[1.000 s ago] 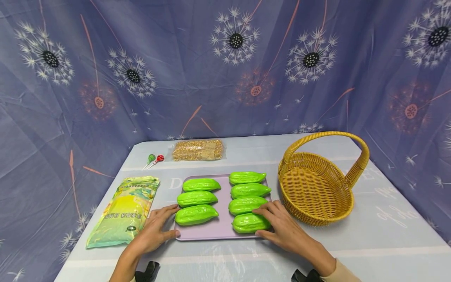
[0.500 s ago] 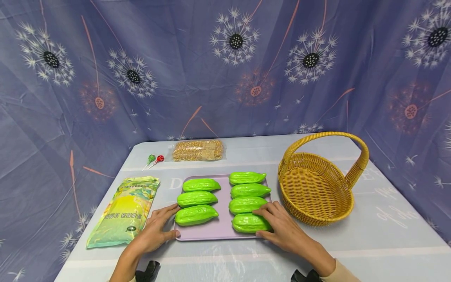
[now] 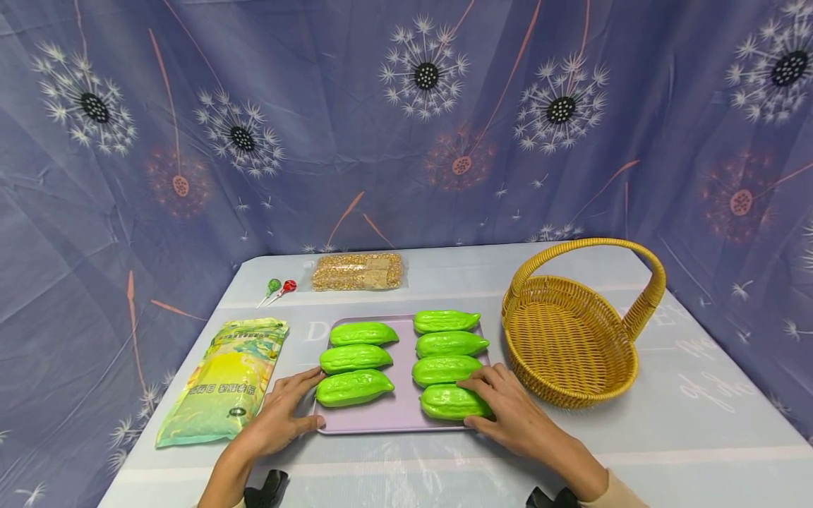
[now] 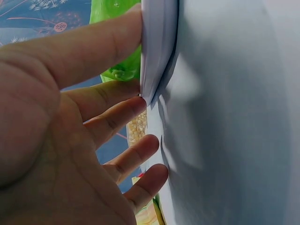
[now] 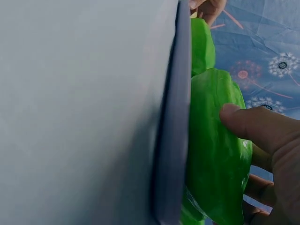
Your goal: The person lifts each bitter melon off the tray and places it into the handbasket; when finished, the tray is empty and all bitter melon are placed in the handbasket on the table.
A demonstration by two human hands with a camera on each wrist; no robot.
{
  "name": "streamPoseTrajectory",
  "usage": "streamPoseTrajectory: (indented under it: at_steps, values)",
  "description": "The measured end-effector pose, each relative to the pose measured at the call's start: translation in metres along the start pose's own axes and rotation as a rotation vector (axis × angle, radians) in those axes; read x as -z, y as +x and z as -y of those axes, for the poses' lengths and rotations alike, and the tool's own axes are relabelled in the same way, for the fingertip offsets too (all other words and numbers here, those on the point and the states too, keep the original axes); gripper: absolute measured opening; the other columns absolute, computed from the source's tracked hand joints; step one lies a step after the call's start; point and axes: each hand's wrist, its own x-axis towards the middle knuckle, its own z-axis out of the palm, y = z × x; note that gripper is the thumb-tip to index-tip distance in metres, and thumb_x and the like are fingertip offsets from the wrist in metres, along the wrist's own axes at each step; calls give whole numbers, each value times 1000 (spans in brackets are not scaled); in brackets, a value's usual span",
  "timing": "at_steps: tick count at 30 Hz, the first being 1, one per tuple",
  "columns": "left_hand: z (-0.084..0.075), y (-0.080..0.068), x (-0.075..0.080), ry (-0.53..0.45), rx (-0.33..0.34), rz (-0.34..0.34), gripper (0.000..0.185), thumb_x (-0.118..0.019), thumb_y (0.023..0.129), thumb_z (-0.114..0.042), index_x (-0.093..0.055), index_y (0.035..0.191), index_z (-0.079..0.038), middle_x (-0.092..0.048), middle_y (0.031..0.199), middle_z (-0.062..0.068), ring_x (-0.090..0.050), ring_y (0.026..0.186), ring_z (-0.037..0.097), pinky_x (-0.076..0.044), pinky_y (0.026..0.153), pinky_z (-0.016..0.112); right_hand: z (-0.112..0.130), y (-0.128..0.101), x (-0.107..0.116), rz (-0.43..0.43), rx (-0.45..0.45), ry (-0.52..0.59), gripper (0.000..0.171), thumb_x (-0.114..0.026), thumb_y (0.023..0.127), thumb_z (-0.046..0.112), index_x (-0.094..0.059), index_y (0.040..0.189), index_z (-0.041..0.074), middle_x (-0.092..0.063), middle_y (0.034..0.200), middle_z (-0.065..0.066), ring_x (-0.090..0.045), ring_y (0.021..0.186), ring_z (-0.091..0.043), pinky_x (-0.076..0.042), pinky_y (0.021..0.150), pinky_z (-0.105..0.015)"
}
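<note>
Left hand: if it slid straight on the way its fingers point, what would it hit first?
Most likely the nearest green gourd in the tray's left column. The left hand already holds the lilac tray at its near-left corner, fingers pointing toward that gourd.

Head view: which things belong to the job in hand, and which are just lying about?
In hand:
- lilac tray, its near-left corner held by the left hand
- seven green gourds, the nearest under the right hand

Lying about:
- wicker basket
- yellow-green bag
- grain packet
- two lollipops
</note>
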Motion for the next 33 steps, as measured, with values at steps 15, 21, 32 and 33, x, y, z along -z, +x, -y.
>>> streamPoseTrajectory:
  at_steps: [15,21,32,33]
  values:
    - [1,0,1,-3,-6,4,69,-76,75,-29,-50,137,-11,-41,148,7,-36,123,25,-30,95,47,-5,7,35,-71,-8,76,57,-82,69,31,-62,121,18,-56,113,7,-48,106,-10,-43,86,-34]
    - [1,0,0,-3,-2,-2,69,-76,75,-28,-50,136,-10,-41,148,7,-36,122,24,-30,95,47,-14,10,51,-126,-23,111,57,-83,68,25,-61,120,17,-57,113,5,-47,105,-11,-37,88,-27]
    - [1,0,1,-15,-6,3,69,-76,75,-29,-50,136,-11,-41,148,7,-36,123,25,-29,96,49,-38,8,75,-123,-121,118,54,-82,69,18,-60,119,18,-59,114,5,-45,102,-6,-35,84,-21]
    - [1,0,1,-17,-5,1,69,-76,75,-30,-50,136,-11,-41,148,7,-36,123,25,-28,96,50,-40,7,77,-108,-145,119,54,-82,70,20,-59,119,19,-59,114,6,-45,102,-6,-36,84,-21]
